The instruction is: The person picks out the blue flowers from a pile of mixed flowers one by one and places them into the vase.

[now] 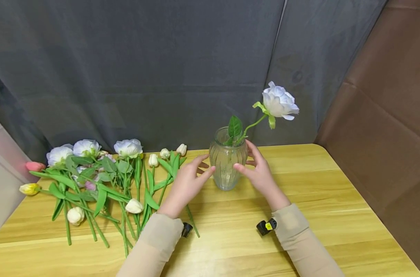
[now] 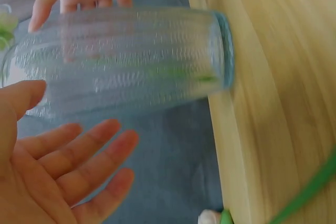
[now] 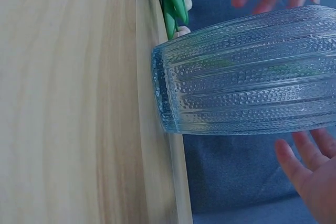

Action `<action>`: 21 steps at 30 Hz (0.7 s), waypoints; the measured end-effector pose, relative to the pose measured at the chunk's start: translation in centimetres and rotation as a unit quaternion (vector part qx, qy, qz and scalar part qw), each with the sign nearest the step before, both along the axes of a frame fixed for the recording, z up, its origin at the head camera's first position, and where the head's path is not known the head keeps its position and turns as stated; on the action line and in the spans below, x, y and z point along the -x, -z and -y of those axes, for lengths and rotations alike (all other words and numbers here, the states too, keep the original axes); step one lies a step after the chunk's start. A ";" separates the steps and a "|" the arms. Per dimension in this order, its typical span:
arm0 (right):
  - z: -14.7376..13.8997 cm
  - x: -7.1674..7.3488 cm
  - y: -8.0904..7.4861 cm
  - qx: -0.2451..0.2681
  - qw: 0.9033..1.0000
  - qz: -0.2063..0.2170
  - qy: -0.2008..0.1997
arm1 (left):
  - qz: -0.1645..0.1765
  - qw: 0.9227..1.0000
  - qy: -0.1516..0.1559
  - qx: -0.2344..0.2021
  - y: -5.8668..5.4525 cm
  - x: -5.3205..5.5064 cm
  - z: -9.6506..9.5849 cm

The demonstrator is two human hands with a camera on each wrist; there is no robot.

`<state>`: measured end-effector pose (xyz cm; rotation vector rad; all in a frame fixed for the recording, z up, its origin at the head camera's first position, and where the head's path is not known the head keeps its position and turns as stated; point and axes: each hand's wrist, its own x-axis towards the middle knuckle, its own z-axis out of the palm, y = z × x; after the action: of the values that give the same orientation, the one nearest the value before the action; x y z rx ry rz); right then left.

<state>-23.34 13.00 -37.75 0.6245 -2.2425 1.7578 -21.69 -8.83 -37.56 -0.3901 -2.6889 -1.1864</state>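
Nearest are two beige sleeves, reaching in over the near edge of the wooden table, with a black device beside the right cuff. Toward the table's left edge lies a loose spread of flowers: a white tulip in front, a yellow tulip and a pink tulip by the far left corner, and big pale blooms along the far edge.

Further in, the left hand and right hand flank a ribbed glass vase, fingers spread wide and thumbs apart, not wrapped round it; whether any fingertip touches the glass, I cannot tell. The vase stands upright near the table's far edge, right of its middle.

The work looks early on: one pale flower has its stem in the vase, the head leaning out well to the right, a leaf at the rim; the other flowers lie outside. Behind hangs a dark grey curtain.
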 end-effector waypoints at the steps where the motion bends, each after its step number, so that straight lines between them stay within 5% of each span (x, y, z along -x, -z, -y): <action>1: 0.0 0.0 0.0 0.000 1.000 0.002 0.000 | -0.001 1.000 -0.002 0.009 0.0 -0.1 0.3; 14: 0.0 -0.2 -0.2 -0.003 1.000 0.007 0.002 | -0.011 0.998 -0.049 0.046 0.0 -0.5 5.5; 21: 0.0 -0.1 -0.3 -0.006 1.000 0.006 0.002 | -0.025 0.993 -0.104 0.053 -0.8 -0.8 8.3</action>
<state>-23.22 12.99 -37.49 0.6119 -2.2620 1.7523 -20.90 -17.13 -36.80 -0.1471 -2.6776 -0.9664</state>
